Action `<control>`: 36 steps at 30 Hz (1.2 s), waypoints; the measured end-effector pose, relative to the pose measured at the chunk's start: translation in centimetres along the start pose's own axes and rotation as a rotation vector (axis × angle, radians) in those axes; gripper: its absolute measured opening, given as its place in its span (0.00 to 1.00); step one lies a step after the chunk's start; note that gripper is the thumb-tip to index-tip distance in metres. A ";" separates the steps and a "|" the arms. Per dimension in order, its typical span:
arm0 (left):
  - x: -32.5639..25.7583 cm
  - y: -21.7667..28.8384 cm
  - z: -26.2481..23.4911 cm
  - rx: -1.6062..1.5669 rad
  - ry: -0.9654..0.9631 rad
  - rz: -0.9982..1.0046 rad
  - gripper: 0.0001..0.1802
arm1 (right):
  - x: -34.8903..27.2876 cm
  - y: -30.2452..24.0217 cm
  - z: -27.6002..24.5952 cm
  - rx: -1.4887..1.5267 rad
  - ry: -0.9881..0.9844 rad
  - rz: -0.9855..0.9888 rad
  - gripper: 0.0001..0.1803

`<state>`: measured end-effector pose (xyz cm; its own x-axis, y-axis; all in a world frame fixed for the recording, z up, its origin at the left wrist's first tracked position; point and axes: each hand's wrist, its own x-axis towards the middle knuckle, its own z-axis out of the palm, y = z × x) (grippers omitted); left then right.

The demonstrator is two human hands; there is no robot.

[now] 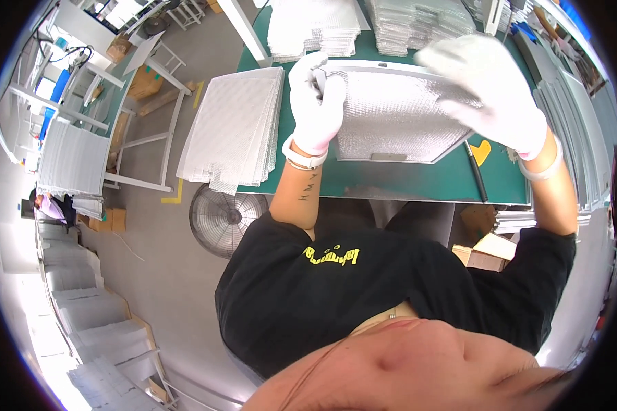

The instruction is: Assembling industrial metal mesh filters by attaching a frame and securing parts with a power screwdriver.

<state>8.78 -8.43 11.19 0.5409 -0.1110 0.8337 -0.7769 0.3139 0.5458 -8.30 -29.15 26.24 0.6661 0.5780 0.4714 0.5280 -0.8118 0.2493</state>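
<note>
A silvery mesh panel in a thin metal frame (401, 113) lies over the green work table (363, 179). My left hand (315, 106), in a white glove, is closed on the panel's left edge near its far corner, with a bit of grey showing between thumb and forefinger. Over the panel's right side is my gloved right hand (490, 89), somewhat blurred, its thumb and fingers spread apart. Whether it touches the frame is hard to see. Below that hand lie a black pen-like tool (476, 172) and a yellow piece (482, 153).
A stack of pale mesh sheets (233, 127) lies left of the panel. More mesh stacks (312, 31) (421, 24) stand at the far edge. Grey metal strips (565, 137) are piled at the right. A floor fan (230, 218) stands beside the table's left front corner.
</note>
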 end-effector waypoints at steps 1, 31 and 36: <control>0.0 -0.1 -0.1 0.051 -0.016 0.013 0.21 | -1.7 -0.2 0.2 0.129 0.271 0.203 0.22; -3.3 3.6 16.1 0.507 -0.300 0.396 0.38 | -17.0 -7.5 -4.5 -0.059 -0.093 0.627 0.28; -3.4 3.3 15.7 0.530 -0.268 0.448 0.38 | -18.6 -8.2 -0.6 0.294 -0.111 1.036 0.28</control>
<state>-0.70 -21.82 11.51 0.0912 -0.3270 0.9406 -0.9925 -0.1067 0.0591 -25.30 -33.25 15.93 0.8971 -0.3618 0.2535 -0.2235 -0.8667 -0.4459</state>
